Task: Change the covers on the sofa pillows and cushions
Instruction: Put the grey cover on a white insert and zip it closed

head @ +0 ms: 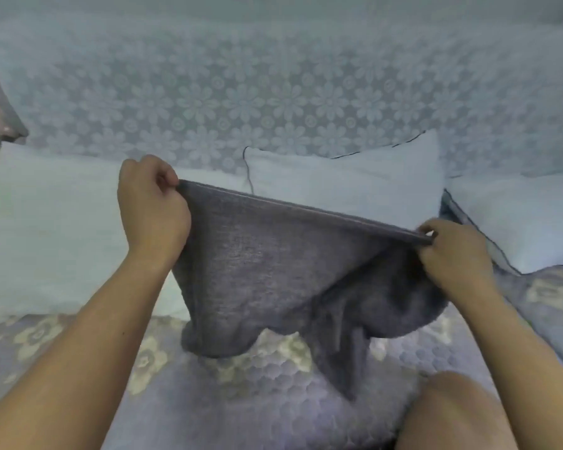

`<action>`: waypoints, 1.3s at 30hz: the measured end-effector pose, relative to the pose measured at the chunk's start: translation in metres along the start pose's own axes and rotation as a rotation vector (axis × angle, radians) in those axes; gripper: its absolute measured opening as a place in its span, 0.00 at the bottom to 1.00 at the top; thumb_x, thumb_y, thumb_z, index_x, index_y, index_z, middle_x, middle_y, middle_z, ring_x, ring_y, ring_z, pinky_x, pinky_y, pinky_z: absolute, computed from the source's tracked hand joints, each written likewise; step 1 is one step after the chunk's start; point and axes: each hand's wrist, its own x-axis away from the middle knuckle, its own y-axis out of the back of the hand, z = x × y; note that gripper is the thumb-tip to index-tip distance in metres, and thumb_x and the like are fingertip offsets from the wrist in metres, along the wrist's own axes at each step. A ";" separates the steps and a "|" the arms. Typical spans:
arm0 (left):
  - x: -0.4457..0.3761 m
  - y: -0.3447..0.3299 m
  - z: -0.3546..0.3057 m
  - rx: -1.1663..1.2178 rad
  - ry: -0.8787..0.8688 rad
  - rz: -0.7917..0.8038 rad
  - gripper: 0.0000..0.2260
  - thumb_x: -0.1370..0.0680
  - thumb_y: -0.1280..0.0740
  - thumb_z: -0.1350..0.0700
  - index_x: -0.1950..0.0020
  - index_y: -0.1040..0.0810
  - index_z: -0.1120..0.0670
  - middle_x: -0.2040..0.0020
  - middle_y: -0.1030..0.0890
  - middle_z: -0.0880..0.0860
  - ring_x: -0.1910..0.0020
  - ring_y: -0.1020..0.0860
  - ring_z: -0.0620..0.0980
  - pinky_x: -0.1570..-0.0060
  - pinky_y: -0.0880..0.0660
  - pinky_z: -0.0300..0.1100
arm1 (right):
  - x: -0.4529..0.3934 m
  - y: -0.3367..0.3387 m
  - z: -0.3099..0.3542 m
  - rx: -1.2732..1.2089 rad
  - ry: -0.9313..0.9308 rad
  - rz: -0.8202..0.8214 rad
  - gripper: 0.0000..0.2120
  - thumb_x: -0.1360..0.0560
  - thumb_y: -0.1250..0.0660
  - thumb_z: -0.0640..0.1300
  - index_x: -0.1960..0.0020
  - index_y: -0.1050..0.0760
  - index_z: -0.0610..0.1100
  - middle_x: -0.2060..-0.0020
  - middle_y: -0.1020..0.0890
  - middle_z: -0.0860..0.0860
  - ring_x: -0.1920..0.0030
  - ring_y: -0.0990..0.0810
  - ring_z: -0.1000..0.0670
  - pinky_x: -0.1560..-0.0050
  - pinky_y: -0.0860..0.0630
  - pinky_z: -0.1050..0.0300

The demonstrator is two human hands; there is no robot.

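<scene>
Stretching a grey cover (267,264) taut between both hands, the person holds it above the sofa seat (273,394). The left hand (152,209) pinches one top corner with curled fingers, and the right hand (452,251) pinches the other, lower and nearer the body, so the held edge slants down to the right. That edge is the cover's long axis, running left to right across the view. Below it the cloth hangs slack and bunches under the right hand, its lower folds just above or touching the seat; I cannot tell which.

A bare white pillow (345,186) lies just behind the cover, farther from the body, leaning on the flowered backrest (241,92). It sits slightly nearer the right hand. The cover looks knitted, soft and limp, likely needing its opening found first.
</scene>
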 end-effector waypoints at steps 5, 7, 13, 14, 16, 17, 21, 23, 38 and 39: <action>0.022 -0.101 -0.151 0.658 0.205 0.516 0.16 0.27 0.41 0.73 0.63 0.27 0.53 0.64 0.27 0.51 0.64 0.25 0.51 0.67 0.23 0.41 | 0.011 0.109 -0.042 -0.880 -0.133 -0.142 0.07 0.22 0.33 0.47 0.47 0.19 0.48 0.54 0.14 0.55 0.50 0.17 0.52 0.49 0.21 0.52; 0.068 -0.130 -0.215 0.866 0.195 0.963 0.17 0.23 0.40 0.75 0.64 0.29 0.54 0.66 0.26 0.52 0.66 0.22 0.51 0.59 0.16 0.50 | 0.029 0.131 -0.047 -0.904 0.050 -0.013 0.21 0.22 0.31 0.45 0.30 0.27 0.54 0.40 0.18 0.58 0.41 0.19 0.57 0.38 0.23 0.53; 0.190 -0.194 -0.329 0.742 -0.363 1.333 0.15 0.22 0.37 0.75 0.62 0.25 0.58 0.61 0.22 0.58 0.60 0.19 0.53 0.54 0.18 0.45 | 0.037 0.164 -0.150 -0.253 -0.095 -0.371 0.05 0.22 0.32 0.45 0.47 0.24 0.48 0.55 0.17 0.49 0.51 0.20 0.42 0.51 0.24 0.46; 0.200 -0.210 -0.338 0.704 -0.398 1.318 0.13 0.21 0.37 0.73 0.60 0.23 0.58 0.61 0.21 0.57 0.59 0.19 0.52 0.56 0.19 0.43 | 0.032 0.173 -0.176 -0.146 -0.172 -0.421 0.01 0.21 0.35 0.42 0.51 0.24 0.46 0.57 0.19 0.46 0.53 0.21 0.41 0.54 0.25 0.46; 0.216 -0.246 -0.347 0.554 -0.519 1.277 0.08 0.20 0.35 0.67 0.52 0.19 0.56 0.57 0.20 0.52 0.60 0.21 0.49 0.60 0.23 0.38 | 0.018 0.197 -0.220 -0.058 -0.276 -0.429 0.06 0.21 0.38 0.37 0.55 0.29 0.46 0.58 0.21 0.44 0.55 0.23 0.41 0.58 0.29 0.49; 0.223 -0.263 -0.348 0.467 -0.585 1.273 0.07 0.19 0.35 0.64 0.48 0.19 0.55 0.54 0.20 0.51 0.59 0.22 0.48 0.63 0.26 0.32 | 0.008 0.210 -0.241 -0.055 -0.304 -0.436 0.07 0.21 0.39 0.36 0.56 0.30 0.45 0.58 0.21 0.44 0.55 0.23 0.41 0.59 0.30 0.49; 0.236 -0.307 -0.346 0.218 -0.754 1.257 0.08 0.19 0.34 0.58 0.42 0.19 0.50 0.44 0.23 0.47 0.49 0.26 0.46 0.61 0.36 0.28 | -0.020 0.277 -0.296 -0.006 -0.309 -0.615 0.06 0.24 0.42 0.34 0.52 0.27 0.38 0.55 0.20 0.41 0.52 0.22 0.40 0.54 0.29 0.46; 0.239 -0.317 -0.347 0.188 -0.727 1.255 0.09 0.19 0.34 0.58 0.41 0.20 0.50 0.45 0.25 0.46 0.48 0.27 0.45 0.61 0.36 0.27 | -0.024 0.300 -0.317 0.120 -0.329 -0.716 0.09 0.25 0.42 0.35 0.47 0.26 0.39 0.50 0.21 0.40 0.49 0.23 0.39 0.50 0.28 0.46; 0.158 -0.232 -0.146 -0.245 -0.403 1.237 0.13 0.18 0.34 0.50 0.35 0.22 0.50 0.37 0.26 0.54 0.43 0.23 0.53 0.47 0.27 0.43 | -0.042 0.045 -0.155 0.155 -0.016 0.603 0.15 0.18 0.40 0.47 0.51 0.23 0.36 0.56 0.23 0.42 0.53 0.23 0.40 0.53 0.27 0.49; 0.141 -0.206 -0.115 -0.270 -0.346 1.197 0.13 0.19 0.34 0.51 0.35 0.22 0.50 0.36 0.26 0.54 0.40 0.23 0.53 0.47 0.29 0.41 | -0.045 0.024 -0.106 0.091 0.072 0.607 0.13 0.18 0.40 0.48 0.49 0.24 0.39 0.55 0.23 0.45 0.53 0.24 0.42 0.53 0.28 0.50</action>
